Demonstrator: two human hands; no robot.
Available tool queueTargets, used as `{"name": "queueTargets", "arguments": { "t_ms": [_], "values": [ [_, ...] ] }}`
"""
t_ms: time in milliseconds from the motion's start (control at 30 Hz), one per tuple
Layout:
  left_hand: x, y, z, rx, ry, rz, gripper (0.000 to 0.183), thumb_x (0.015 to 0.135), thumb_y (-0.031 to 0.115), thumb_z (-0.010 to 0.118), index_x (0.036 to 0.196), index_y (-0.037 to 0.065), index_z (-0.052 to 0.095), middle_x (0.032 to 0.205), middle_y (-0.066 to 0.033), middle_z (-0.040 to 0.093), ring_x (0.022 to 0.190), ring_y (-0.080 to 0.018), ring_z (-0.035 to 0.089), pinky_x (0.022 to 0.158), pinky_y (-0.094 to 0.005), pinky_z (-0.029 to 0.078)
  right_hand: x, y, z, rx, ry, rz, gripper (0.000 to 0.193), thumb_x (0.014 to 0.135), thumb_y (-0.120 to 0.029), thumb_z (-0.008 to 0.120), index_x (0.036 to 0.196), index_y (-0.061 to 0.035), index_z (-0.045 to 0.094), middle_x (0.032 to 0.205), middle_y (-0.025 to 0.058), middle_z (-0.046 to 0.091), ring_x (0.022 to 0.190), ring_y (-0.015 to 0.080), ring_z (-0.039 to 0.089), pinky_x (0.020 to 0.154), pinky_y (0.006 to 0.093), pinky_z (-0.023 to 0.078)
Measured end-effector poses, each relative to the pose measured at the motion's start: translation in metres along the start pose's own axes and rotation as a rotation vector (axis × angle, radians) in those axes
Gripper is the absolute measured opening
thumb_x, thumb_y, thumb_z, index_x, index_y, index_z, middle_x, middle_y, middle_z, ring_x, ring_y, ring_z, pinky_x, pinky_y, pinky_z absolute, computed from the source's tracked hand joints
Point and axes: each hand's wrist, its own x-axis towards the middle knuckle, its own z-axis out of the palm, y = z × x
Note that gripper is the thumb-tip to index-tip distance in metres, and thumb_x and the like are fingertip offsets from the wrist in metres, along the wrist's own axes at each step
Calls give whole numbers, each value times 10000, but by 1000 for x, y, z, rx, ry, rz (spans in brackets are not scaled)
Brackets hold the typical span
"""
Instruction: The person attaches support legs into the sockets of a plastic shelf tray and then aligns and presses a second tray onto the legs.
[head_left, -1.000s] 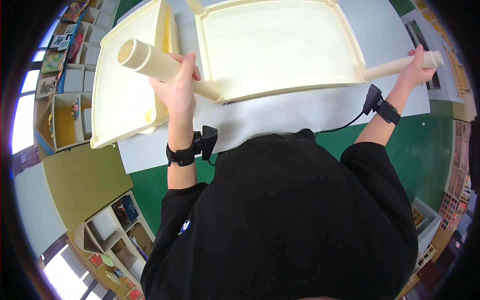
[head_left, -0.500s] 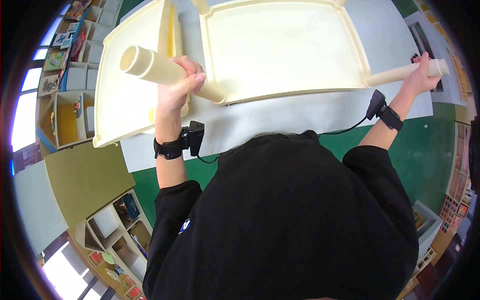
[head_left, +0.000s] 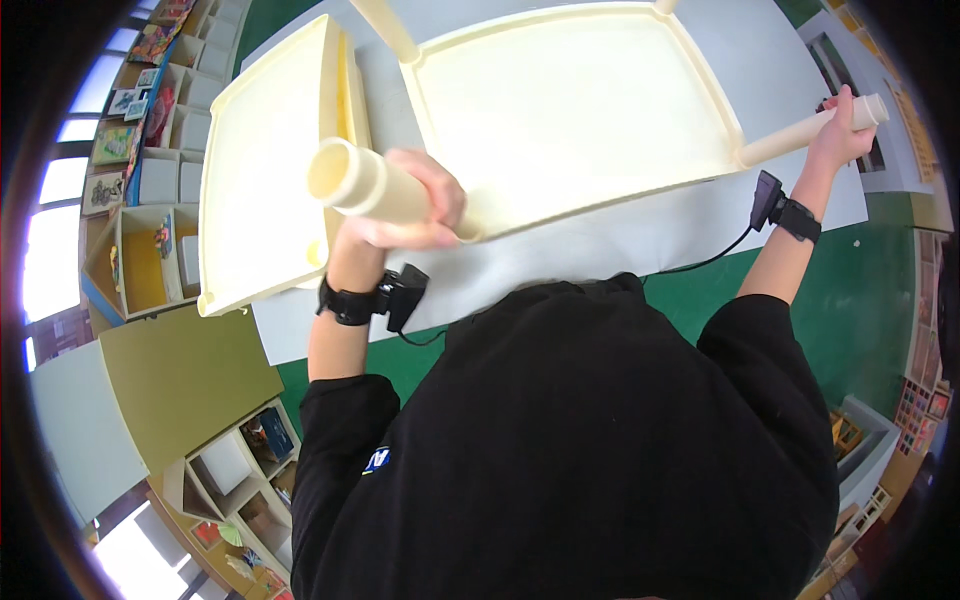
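Note:
A cream plastic shelf panel (head_left: 580,110) with a raised rim and tube-shaped posts at its corners is in front of me over the white table. My left hand (head_left: 432,200) is wrapped round its near-left post (head_left: 372,188), whose hollow end points up toward me. At the near-right corner, my right hand (head_left: 840,142) grips the other post (head_left: 785,143) close to its outer end. A third post (head_left: 385,28) rises from the far-left corner and is cut off by the upper edge. The panel sits slightly askew, its near-left corner closest to me.
To the left lies a second cream panel (head_left: 262,175), stacked on another piece, overhanging the white table top (head_left: 620,235). The floor (head_left: 855,300) is green. Shelf units (head_left: 225,470) stand at the left. Black wrist devices with cables are on both my wrists.
The panel has turned a little, its near-left corner coming toward me and to the right with my left hand. My right hand has shifted slightly away and left, still gripping its post.

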Motion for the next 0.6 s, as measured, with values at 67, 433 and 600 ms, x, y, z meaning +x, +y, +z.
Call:
{"name": "queueTargets", "arguments": {
  "t_ms": [67,433,600],
  "values": [
    [4,-9,10,17,-74,60,254,588,43,690,508,21,449,486,-60,474,421,-179,453,418,-267,363,4,5,-6,-37,24,-7,232,696,-96,663,794,22,489,642,83,562,533,137,543,502,256,445],
    [4,-11,15,-142,-268,62,248,566,41,698,507,23,458,495,-50,494,413,-160,462,393,-243,359,7,6,-17,-50,3,67,229,698,-121,673,794,-3,501,649,67,553,554,128,535,525,248,438],
    [1,-8,17,-47,24,90,201,556,35,690,552,32,489,516,-39,507,437,-136,477,413,-234,362,6,0,-16,-32,6,56,242,702,-125,672,816,2,500,675,70,559,566,129,540,532,251,443]
  ]
}}
